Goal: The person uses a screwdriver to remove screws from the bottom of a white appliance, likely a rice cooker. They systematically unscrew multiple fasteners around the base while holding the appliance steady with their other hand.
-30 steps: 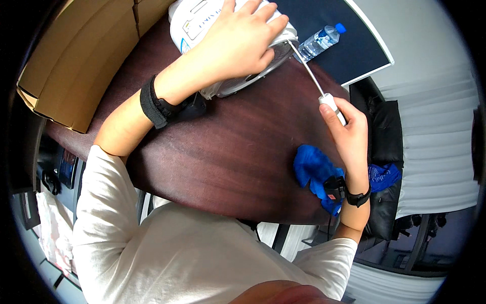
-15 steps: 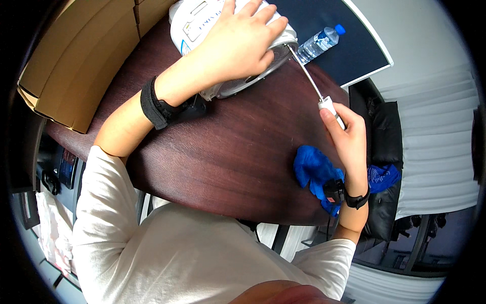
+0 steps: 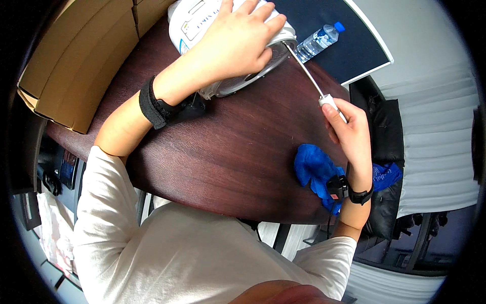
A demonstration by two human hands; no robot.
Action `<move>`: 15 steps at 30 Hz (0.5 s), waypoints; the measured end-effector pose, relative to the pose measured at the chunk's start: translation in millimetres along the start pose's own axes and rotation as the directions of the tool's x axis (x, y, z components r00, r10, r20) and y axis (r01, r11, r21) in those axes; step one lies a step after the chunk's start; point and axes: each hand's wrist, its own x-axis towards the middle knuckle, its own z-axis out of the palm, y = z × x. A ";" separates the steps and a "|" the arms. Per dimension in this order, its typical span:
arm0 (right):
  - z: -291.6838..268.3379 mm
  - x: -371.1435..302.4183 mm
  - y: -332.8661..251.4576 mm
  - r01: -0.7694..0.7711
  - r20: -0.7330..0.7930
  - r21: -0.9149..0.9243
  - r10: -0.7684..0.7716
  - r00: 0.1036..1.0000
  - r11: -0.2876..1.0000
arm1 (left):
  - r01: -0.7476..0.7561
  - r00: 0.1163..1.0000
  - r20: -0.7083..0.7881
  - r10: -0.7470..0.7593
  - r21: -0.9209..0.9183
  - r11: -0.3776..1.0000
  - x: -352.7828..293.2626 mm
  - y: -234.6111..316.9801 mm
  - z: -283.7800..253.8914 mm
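A white rounded appliance (image 3: 190, 25) lies tipped on the table at the top, its round underside turned toward the right and me. My left hand (image 3: 238, 43) grips it from above, fingers spread over the casing and thumb by the bottom rim. In my right hand (image 3: 349, 121) is a screwdriver (image 3: 313, 81) with a white handle and a long metal shaft. Its tip meets the appliance near the edge of the underside; the exact spot is too small to make out. My right fingers close round the handle.
Cardboard boxes (image 3: 76, 66) stand at the left of the dark wooden table (image 3: 223, 152). Behind the screwdriver, a water bottle (image 3: 319, 43) lies on a dark panel (image 3: 354, 55) with a white edge. A blue cloth (image 3: 314, 167) lies by my right wrist, beside a black chair (image 3: 387, 131).
My right hand has shifted slightly to the right, and its grip on the screwdriver handle has turned a little. The appliance and my left hand have moved slightly left.
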 end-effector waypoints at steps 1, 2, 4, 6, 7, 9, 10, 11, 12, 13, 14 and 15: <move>-0.9 0.3 0.5 -0.009 0.002 0.013 0.009 1.000 1.000 | -0.001 1.000 0.000 0.001 -0.003 1.000 0.5 0.5 0.3; -1.3 0.5 1.3 -0.011 0.003 0.015 0.011 1.000 1.000 | -0.001 1.000 -0.001 0.001 -0.006 1.000 0.9 0.7 0.4; -2.1 0.3 3.6 -0.021 0.005 0.018 0.021 1.000 1.000 | 0.003 1.000 0.005 -0.003 -0.010 1.000 1.1 1.6 0.6; -1.6 1.8 2.9 -0.007 -0.011 0.005 0.007 1.000 1.000 | 0.003 1.000 0.013 -0.003 -0.020 1.000 1.2 1.5 -0.2; -1.2 2.0 3.2 -0.001 -0.018 -0.001 0.001 1.000 1.000 | 0.003 1.000 0.018 -0.002 -0.027 1.000 1.4 1.2 -1.8; -0.1 2.4 5.8 0.039 -0.042 -0.051 -0.041 0.998 0.998 | 0.002 1.000 0.015 -0.001 -0.026 1.000 0.8 0.9 -1.7; 0.4 2.9 7.1 0.060 -0.053 -0.076 -0.064 0.997 0.995 | 0.002 1.000 0.006 -0.002 -0.018 1.000 0.4 0.6 -0.8; 0.6 3.4 8.4 0.054 -0.046 -0.061 -0.056 0.997 0.997 | 0.002 1.000 -0.003 -0.002 -0.010 1.000 0.0 0.4 -0.1; 0.3 3.2 9.3 0.046 -0.042 -0.046 -0.048 0.998 0.998 | 0.003 1.000 -0.002 -0.003 -0.012 1.000 0.4 0.6 0.1; -0.3 3.2 9.9 0.038 -0.039 -0.032 -0.039 0.998 0.999 | 0.004 1.000 -0.001 -0.004 -0.014 1.000 0.8 1.0 0.4; -1.9 3.1 9.6 0.011 -0.022 0.011 -0.011 1.000 1.000 | 0.004 1.000 0.000 -0.004 -0.017 1.000 1.3 1.4 0.7; -3.4 3.3 8.9 -0.016 -0.001 0.055 0.016 1.000 0.998 | 0.004 1.000 0.001 -0.004 -0.015 1.000 0.9 1.4 0.9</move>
